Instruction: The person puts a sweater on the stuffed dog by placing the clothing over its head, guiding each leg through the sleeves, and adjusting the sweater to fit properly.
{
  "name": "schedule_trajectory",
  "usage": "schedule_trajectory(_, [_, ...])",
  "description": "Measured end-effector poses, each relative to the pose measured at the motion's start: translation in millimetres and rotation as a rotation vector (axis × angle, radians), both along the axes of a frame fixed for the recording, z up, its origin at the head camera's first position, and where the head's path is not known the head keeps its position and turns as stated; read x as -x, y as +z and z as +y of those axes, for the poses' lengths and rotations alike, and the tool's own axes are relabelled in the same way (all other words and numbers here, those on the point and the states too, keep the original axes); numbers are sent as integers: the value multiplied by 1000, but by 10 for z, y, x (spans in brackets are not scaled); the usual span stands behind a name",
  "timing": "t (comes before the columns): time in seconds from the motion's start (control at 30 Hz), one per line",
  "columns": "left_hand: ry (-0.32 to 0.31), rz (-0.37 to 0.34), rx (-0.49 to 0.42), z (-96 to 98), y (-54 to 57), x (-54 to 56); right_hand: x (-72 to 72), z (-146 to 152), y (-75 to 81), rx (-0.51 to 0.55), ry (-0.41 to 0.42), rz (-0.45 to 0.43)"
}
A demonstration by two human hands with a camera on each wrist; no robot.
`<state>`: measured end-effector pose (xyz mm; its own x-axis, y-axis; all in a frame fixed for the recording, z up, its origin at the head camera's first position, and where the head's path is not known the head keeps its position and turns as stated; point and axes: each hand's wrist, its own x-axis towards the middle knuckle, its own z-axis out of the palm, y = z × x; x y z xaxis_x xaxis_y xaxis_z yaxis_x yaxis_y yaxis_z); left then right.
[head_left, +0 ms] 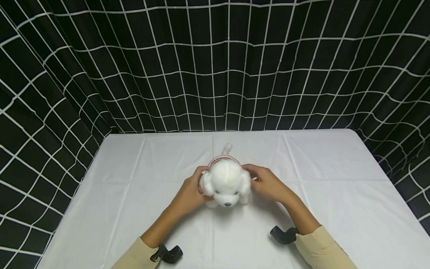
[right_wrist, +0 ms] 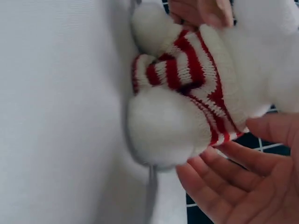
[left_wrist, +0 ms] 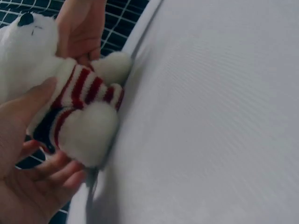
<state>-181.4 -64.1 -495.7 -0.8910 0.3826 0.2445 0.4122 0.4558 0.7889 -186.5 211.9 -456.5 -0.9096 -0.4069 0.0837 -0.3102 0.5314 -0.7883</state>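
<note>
A white plush dog (head_left: 226, 177) stands on the white cloth, its dark nose toward me and its tail pointing away. It wears a red-and-white striped knitted sweater (right_wrist: 191, 60), which shows a dark blue patch (left_wrist: 45, 127) in the left wrist view. My left hand (head_left: 190, 191) grips one side of the body, thumb on the sweater and fingers curled beneath. From the other side my right hand (head_left: 270, 184) holds the dog, with its thumb tip at the sweater's edge and fingers bent along the flank. In the head view, the head and floppy ears hide some fingertips.
White cloth covers the table (head_left: 161, 157), with fold creases across it. Black curtain with a white grid (head_left: 220, 59) surrounds its back and sides. A black wrist mount (head_left: 170, 254) sits at the left sleeve, another wrist mount (head_left: 283, 235) at the right.
</note>
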Motion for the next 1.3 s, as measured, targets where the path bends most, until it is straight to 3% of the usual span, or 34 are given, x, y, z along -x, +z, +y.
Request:
schedule_trajectory(0.1, [-19,-14,20,-12,-31,-9,-62,35,-31,-3,55,-52])
schedule_trajectory(0.27, [-48,28,15,20,-58,-13,-126,-44,-105,-34,83,27])
schedule_trajectory(0.47, [-70,31,26,80,-56,-22,-168,-225,-202,-36,17,212])
schedule_trajectory(0.6, [-50,49,49,116,-9,8,-133,-255,-196,-79,-39,251])
schedule_trajectory(0.77, [-31,53,90,150,59,155,-1,-177,-135,-54,-48,173])
schedule_trajectory(1.0, [-43,55,65,193,89,427,263,-67,-72,-31,-43,171])
schedule_trajectory(1.17, [-36,53,43,246,8,552,399,-38,-123,-25,-72,136])
schedule_trajectory(1.3, [-10,62,51,278,-87,590,405,-26,-221,-5,-113,117])
